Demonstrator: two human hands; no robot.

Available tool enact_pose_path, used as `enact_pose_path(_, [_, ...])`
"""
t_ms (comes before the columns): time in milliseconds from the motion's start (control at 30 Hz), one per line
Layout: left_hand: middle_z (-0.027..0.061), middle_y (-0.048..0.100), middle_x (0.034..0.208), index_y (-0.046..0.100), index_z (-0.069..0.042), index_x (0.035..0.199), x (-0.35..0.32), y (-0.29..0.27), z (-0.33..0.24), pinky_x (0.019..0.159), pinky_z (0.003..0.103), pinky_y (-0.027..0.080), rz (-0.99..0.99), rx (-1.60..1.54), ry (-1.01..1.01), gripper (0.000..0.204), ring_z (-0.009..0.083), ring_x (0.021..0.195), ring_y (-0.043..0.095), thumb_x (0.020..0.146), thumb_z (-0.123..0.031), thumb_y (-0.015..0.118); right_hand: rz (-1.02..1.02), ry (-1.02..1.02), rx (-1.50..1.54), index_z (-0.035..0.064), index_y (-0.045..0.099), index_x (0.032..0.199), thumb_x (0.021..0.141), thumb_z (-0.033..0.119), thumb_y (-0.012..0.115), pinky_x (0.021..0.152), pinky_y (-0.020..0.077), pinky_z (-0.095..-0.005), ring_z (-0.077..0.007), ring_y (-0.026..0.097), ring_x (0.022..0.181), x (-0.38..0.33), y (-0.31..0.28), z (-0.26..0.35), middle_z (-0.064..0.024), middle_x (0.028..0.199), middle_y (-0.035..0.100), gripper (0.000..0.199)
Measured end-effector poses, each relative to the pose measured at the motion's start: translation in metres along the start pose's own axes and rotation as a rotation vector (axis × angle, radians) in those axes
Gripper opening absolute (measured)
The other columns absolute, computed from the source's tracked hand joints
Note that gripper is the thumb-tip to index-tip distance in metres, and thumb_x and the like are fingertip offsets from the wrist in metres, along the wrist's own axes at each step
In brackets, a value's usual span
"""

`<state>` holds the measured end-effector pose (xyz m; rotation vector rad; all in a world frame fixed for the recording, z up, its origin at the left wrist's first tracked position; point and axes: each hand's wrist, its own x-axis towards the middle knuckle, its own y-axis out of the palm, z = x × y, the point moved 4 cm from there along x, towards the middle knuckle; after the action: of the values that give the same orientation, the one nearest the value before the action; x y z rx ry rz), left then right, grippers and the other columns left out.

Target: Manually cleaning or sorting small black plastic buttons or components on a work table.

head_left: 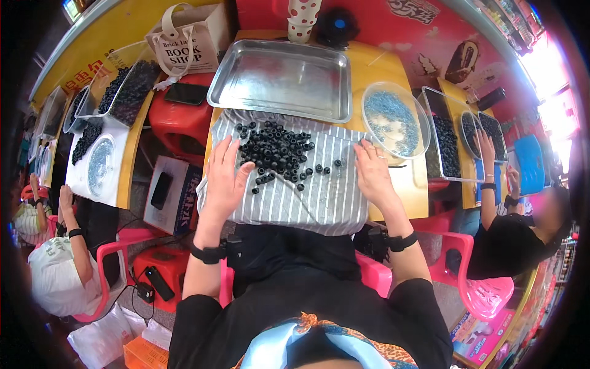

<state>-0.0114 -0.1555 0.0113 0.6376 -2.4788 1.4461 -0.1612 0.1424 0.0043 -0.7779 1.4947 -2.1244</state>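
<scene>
A pile of black round beads [273, 150], some with holes showing, lies on a grey-and-white striped cloth [335, 197] in front of me. My left hand [226, 178] rests at the left side of the cloth, its thumb spread toward the beads, holding nothing. On the cloth's right edge lies my right hand [374, 173], fingers stretched out and nothing in it. Several stray beads sit between the pile and that hand. Just beyond my right fingers stands a clear round tub [376, 138] with small pale-blue pieces [393, 111] inside.
An upended-rim metal tray [283, 112] spans the table's far side. Behind it are polka-dot cups [301, 24] and a canvas bag [190, 43]. Side tables hold bins of black beads [445, 144]. One person [516, 240] sits at right, another [64, 270] at left. A red stool [184, 123] stands left.
</scene>
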Motion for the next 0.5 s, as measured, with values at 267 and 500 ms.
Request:
enact_pose_path(267, [0.0184,0.039,0.144,0.04,-0.003,0.139,0.058,0.007,0.047,0.107,0.047,0.027,0.308,-0.118,-0.07,0.062,0.0338,0.136,0.033,0.096,-0.048,0.045,0.024,0.02,-0.015,-0.001,0.051,0.125,0.089,0.009,0.053,0.1,0.0368,-0.0491,-0.0393,0.042,0.125,0.009,0.003,0.0,-0.0209,0.136,0.045,0.037])
enact_pose_path(500, [0.0188,0.036,0.146,0.035,-0.003,0.142,0.064,0.016,0.048,0.109,0.051,0.023,0.355,0.005,-0.15,0.069,0.0335,0.14,0.027,0.095,-0.052,0.044,0.025,0.025,-0.039,-0.0025,0.052,0.123,0.088,0.007,0.054,0.102,0.035,-0.049,-0.0391,0.043,0.124,0.022,0.003,-0.001,-0.0213,0.136,0.045,0.037])
